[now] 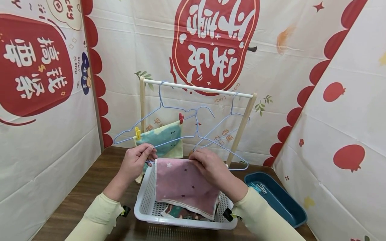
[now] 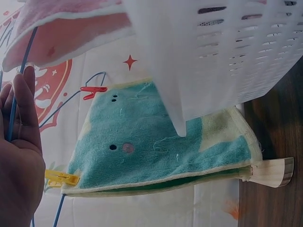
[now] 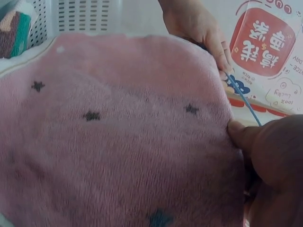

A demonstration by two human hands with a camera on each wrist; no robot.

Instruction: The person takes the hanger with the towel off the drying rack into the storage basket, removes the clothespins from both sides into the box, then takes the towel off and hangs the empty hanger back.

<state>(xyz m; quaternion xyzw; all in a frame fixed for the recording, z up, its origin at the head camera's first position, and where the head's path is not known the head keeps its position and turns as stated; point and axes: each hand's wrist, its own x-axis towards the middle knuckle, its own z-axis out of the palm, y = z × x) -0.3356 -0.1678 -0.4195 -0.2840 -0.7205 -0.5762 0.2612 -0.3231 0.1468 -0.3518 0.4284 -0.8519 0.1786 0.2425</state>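
Note:
A pink towel (image 1: 184, 184) with small stars hangs folded over the lower bar of a blue wire hanger (image 1: 197, 124). My left hand (image 1: 137, 159) pinches this hanger near its left end, beside the towel's edge. At the towel's top fold, my right hand (image 1: 212, 167) pinches the cloth with thumb and fingers; in the right wrist view its thumb (image 3: 241, 135) presses on the fold. Behind the left hand, a teal towel (image 2: 137, 137) hangs from another hanger, held by a yellow clothespin (image 2: 61, 178) and a red clothespin (image 2: 93, 90).
Below the hands stands a white perforated basket (image 1: 140, 206) with a patterned towel (image 1: 178, 211) inside. A rack with a white rod (image 1: 196, 87) stands behind, bearing another blue hanger (image 1: 231, 107) at right. To the right, a dark blue tray (image 1: 284, 201) contains several clothespins (image 1: 259, 188).

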